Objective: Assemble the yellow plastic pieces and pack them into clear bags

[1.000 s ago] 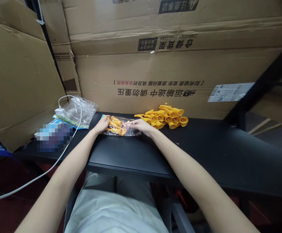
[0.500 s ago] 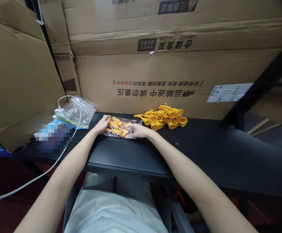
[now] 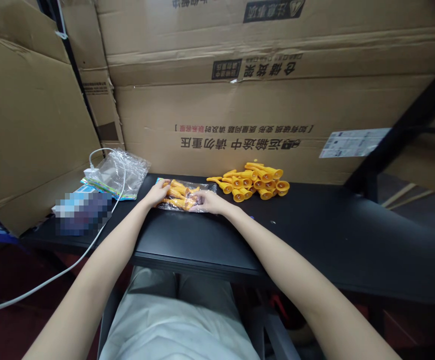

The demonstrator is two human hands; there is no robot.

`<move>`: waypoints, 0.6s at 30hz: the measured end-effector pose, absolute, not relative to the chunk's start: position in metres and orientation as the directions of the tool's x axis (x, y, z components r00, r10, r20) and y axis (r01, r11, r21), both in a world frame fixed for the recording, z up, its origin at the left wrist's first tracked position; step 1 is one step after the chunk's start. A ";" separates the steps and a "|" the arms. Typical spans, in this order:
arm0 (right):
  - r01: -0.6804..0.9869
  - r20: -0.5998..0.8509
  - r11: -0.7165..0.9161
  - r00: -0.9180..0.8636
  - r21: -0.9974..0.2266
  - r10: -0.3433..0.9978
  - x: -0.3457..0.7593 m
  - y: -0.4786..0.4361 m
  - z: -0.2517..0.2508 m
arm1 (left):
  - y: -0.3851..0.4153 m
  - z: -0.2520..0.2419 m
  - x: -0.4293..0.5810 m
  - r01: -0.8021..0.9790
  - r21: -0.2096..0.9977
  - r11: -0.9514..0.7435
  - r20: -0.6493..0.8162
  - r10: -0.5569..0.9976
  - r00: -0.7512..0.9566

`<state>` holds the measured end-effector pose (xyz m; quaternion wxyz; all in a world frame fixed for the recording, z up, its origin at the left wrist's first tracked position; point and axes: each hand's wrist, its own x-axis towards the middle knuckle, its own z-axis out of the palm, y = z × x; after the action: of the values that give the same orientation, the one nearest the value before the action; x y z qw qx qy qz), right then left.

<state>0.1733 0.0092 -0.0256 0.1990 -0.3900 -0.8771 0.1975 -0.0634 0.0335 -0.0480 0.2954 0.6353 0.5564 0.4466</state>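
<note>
A clear plastic bag [image 3: 202,188] lies flat on the black table, with several orange-yellow horn-shaped pieces [image 3: 179,190] inside it. My left hand [image 3: 159,193] is closed around the bag's left end. Over the right part of the bag, my right hand [image 3: 207,201] presses with bent fingers against the film and the pieces under it. To the right of the bag, against the cardboard, is a pile of loose yellow horn-shaped pieces [image 3: 257,181] with flared, hollow ends.
On the left, a heap of empty clear bags [image 3: 127,172] lies beside a white plug [image 3: 93,174] and its white cable [image 3: 90,245]. A blurred blue packet [image 3: 83,212] is in front. Cardboard [image 3: 210,105] walls off the back of the black table [image 3: 315,240].
My right hand has slid slightly left over the bag, and the bag with its pieces has shifted a little left. The left hand has barely moved. The loose pile is unchanged.
</note>
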 end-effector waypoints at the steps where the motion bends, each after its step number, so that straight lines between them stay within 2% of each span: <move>1: 0.609 0.176 0.618 -0.627 -0.497 0.759 0.173 0.008 -0.024 | 0.034 -0.048 -0.063 0.435 0.876 -0.210 0.241 0.970 -0.016; 8: 0.598 0.092 0.624 -0.681 -0.503 0.727 0.172 0.005 -0.017 | 0.033 -0.048 -0.060 0.461 0.855 -0.236 0.243 0.969 0.044; 18: 0.541 0.203 0.673 -0.683 -0.505 0.701 0.175 0.006 -0.014 | 0.023 -0.039 -0.056 0.582 0.775 -0.244 0.238 0.967 0.089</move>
<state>0.1747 0.0058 -0.0143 0.1943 -0.3475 -0.8937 0.2069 -0.0556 0.0227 -0.0385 0.2547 0.6924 0.5594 0.3779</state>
